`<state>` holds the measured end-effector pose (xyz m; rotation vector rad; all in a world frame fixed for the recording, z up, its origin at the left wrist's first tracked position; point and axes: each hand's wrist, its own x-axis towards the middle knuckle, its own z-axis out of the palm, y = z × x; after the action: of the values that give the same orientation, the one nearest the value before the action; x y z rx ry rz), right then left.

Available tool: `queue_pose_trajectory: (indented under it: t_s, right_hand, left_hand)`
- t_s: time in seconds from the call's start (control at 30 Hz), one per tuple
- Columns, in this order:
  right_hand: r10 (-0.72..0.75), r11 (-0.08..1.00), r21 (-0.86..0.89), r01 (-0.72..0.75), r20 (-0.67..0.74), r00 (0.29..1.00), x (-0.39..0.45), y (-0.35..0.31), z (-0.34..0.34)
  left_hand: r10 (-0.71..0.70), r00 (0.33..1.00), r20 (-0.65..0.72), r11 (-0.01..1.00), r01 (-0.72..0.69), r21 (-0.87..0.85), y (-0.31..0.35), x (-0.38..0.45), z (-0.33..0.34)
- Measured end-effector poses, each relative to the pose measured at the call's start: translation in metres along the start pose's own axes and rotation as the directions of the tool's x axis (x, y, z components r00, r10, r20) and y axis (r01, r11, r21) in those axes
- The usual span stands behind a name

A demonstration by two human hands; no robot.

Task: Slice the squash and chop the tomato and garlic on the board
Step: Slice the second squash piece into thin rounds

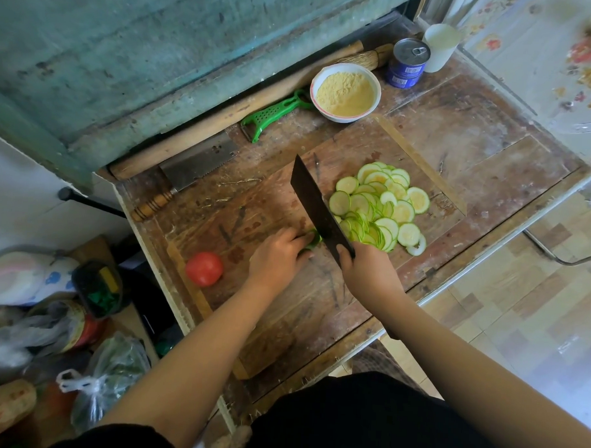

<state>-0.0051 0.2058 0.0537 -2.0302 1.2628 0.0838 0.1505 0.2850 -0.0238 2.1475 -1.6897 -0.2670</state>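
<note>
Slicing one squash [312,240], one tomato [204,268] waiting

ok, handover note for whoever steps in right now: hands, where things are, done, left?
Left hand: grips the last squash stub on the cutting board.
Right hand: grip on the cleaver, blade down against the stub.
Squash slices: piled on the board, right of the blade.
Tomato: whole, near the board's left edge.
Garlic: not in view.
Done: squash almost fully sliced.
Left: finish the stub, chop the tomato, find and chop the garlic.
</note>
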Motion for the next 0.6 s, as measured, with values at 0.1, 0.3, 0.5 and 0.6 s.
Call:
queue_pose_trajectory:
  t_s: [0.1, 0.3, 0.5, 0.6]
  right_hand:
    - [0.015, 1.0, -0.02, -0.015, 0.013, 1.0, 0.002, 0.0, 0.001]
    - [0.058, 0.997, -0.057, -0.055, 0.054, 0.997, 0.009, -0.004, 0.008]
    - [0.043, 0.999, -0.016, -0.043, 0.025, 0.999, 0.011, -0.006, 0.006]
    - [0.007, 1.0, 0.006, -0.007, -0.001, 1.0, 0.005, -0.004, 0.0]
  left_hand:
    - [0.013, 1.0, -0.005, 1.0, -0.013, -0.006, 0.0, 0.0, 0.0]
    - [0.037, 0.999, -0.027, 0.999, -0.036, 0.004, 0.002, 0.0, -0.002]
    - [0.034, 0.999, -0.037, 0.999, -0.034, -0.001, 0.002, 0.0, -0.002]
    - [0.018, 0.999, -0.033, 1.0, -0.018, -0.006, 0.002, -0.001, -0.001]
